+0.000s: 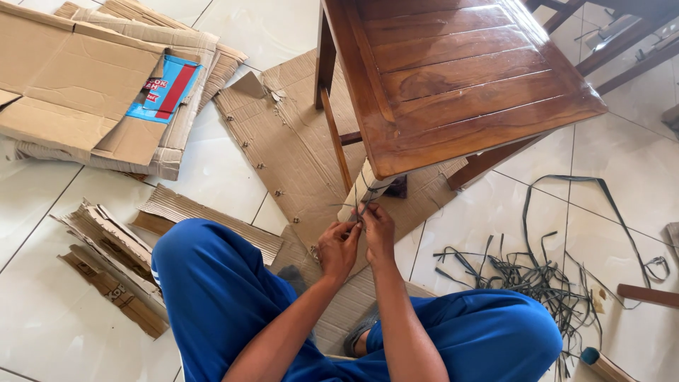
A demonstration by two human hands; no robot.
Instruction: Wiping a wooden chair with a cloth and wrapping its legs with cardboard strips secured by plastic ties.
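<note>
Seen from above, a person in blue trousers sat on a tiled floor (233,177). Both hands met at the centre of the view — the left hand (337,247) and right hand (378,232) touching, fingers pinched shut on a thin dark strap (365,203) at the cardboard-wrapped table leg (361,189). The wooden table (460,78) stood at one o'clock. Flattened cardboard boxes (78,92) lay at ten o'clock — a tangle of loose dark straps (544,276) at four o'clock.
</note>
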